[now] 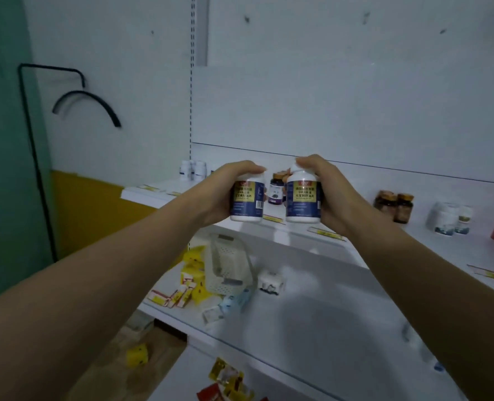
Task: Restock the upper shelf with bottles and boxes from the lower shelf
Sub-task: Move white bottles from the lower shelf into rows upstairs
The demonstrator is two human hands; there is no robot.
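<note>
Left bottle [247,198] label: "DHA". Right bottle [303,198] label: "DHA"; rest blurred.

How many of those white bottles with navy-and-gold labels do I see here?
2. The left bottle is gripped in the left hand, the right bottle in the right hand, both upright before the upper shelf. More could hide behind the hands.

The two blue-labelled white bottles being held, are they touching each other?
Apart. The head view shows a plain gap between the left bottle and the right bottle, with a purple-labelled bottle on the upper shelf showing through it.
</note>
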